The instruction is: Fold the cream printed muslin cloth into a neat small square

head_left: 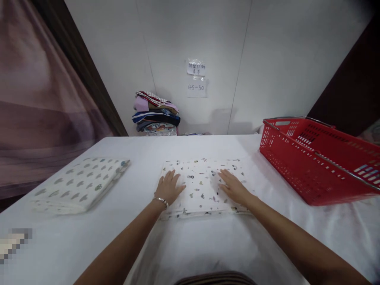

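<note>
In front of me a folded white cloth (202, 190) with small printed figures lies flat on the white-covered table (142, 237). My left hand (168, 187), with a bracelet at the wrist, rests palm down on the cloth's left side, fingers stretched out. On the right side of the same cloth lies my right hand (234, 187), also flat with its fingers spread. Neither hand grips anything. Off to the left is another folded cloth (80, 184), white with grey cloud-like shapes, apart from both hands.
A red perforated plastic basket (285, 170) with metal handles stands at the right. Beyond the table's far edge is a stack of folded fabrics (157, 114) by the wall. Handwritten paper signs (197, 88) hang there. A pinkish curtain (44, 99) hangs at the left.
</note>
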`<state>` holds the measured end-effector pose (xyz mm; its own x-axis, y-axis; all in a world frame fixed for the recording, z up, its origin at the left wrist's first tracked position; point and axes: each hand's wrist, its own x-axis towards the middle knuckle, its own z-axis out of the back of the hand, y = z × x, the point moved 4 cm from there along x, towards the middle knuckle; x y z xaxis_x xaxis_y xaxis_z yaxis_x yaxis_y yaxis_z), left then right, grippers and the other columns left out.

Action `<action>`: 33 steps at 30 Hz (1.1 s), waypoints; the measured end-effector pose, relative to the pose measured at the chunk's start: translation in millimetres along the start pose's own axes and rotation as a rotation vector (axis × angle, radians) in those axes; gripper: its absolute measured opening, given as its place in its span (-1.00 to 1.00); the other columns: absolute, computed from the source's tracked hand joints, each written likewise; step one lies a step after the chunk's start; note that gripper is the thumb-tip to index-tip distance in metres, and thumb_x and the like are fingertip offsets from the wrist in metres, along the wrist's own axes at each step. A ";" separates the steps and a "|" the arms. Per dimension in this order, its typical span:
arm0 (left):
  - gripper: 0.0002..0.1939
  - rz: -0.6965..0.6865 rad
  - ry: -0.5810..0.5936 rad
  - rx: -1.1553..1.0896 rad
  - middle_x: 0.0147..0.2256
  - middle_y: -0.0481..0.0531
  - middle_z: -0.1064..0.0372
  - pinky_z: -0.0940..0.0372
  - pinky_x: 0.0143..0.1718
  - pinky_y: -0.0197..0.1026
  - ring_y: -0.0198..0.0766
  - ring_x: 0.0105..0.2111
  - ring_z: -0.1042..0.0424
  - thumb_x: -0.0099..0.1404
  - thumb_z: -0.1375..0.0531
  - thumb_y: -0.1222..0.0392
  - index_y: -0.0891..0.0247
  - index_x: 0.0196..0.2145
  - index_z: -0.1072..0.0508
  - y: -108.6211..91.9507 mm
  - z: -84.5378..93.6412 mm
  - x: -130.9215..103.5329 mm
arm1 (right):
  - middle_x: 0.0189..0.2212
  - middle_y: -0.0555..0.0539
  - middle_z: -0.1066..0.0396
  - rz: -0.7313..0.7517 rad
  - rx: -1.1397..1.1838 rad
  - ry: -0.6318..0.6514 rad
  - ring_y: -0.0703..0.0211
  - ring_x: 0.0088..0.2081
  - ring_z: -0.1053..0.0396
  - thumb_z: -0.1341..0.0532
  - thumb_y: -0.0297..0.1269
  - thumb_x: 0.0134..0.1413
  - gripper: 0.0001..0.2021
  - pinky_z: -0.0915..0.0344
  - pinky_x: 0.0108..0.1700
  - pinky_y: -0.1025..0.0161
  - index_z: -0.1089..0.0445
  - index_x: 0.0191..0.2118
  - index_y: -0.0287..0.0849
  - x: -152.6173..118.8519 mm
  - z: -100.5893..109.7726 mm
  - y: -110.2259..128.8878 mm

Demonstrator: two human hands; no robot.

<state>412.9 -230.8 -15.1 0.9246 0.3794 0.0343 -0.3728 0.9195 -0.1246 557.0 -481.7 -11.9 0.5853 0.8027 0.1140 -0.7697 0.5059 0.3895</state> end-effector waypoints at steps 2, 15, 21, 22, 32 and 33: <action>-0.30 0.045 0.082 0.036 0.29 0.15 0.22 0.27 0.22 0.15 0.02 0.28 0.27 0.23 0.06 -0.18 0.29 0.21 -0.11 0.7 -15.8 17.1 | 0.30 -0.07 0.21 0.056 -0.011 0.092 0.04 0.30 0.31 0.11 -0.01 0.20 -0.41 0.22 0.27 0.06 0.05 0.28 -0.16 40.4 -14.2 16.5; -0.31 0.054 0.129 0.014 0.28 0.15 0.19 0.24 0.19 0.22 0.07 0.27 0.24 0.25 0.14 -0.21 0.20 0.22 -0.08 24.6 -42.4 32.8 | 0.31 -0.06 0.37 -0.072 -0.161 0.187 -0.04 0.31 0.44 0.22 0.21 0.14 -0.24 0.40 0.26 -0.02 0.19 0.32 -0.19 109.7 -57.4 -23.5; -0.25 0.092 0.102 0.062 0.30 0.06 0.31 0.31 0.22 0.16 -0.04 0.29 0.36 0.23 0.24 -0.28 0.21 0.24 -0.03 18.4 -20.1 83.5 | 0.32 -0.08 0.35 -0.076 -0.067 0.191 -0.01 0.31 0.41 0.22 0.15 0.18 -0.31 0.39 0.25 -0.02 0.14 0.31 -0.15 114.6 -48.8 -33.4; -0.24 0.098 0.108 0.080 0.30 0.05 0.33 0.34 0.23 0.15 -0.04 0.29 0.37 0.23 0.23 -0.28 0.22 0.25 0.00 21.5 -22.3 89.4 | 0.31 -0.09 0.31 -0.123 -0.063 0.132 0.02 0.31 0.39 0.19 0.09 0.21 -0.36 0.37 0.25 0.01 0.09 0.29 -0.16 113.1 -40.5 -43.0; -0.20 0.112 0.108 0.078 0.30 0.06 0.27 0.31 0.24 0.14 -0.02 0.29 0.34 0.21 0.26 -0.30 0.24 0.26 0.03 38.8 -45.9 94.2 | -0.40 -0.27 -0.47 -0.876 0.001 -0.059 -0.01 -0.26 -0.42 -0.08 -0.04 0.11 -0.56 -0.24 -0.28 0.27 -0.45 -0.28 -0.39 82.7 27.4 -169.3; -0.20 0.112 0.107 0.079 0.30 0.06 0.27 0.31 0.24 0.14 -0.02 0.29 0.34 0.21 0.26 -0.29 0.25 0.26 0.03 37.8 -44.8 94.1 | -0.45 -0.25 -0.46 -0.891 0.006 -0.052 0.00 -0.30 -0.43 -0.12 -0.03 0.07 -0.58 -0.23 -0.33 0.29 -0.45 -0.31 -0.38 85.3 26.3 -171.7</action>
<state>489.3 -164.9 -61.0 0.8785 0.4708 -0.0814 -0.4750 0.8789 -0.0428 745.8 -508.4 -45.0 0.9765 0.0968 -0.1927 -0.0218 0.9334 0.3582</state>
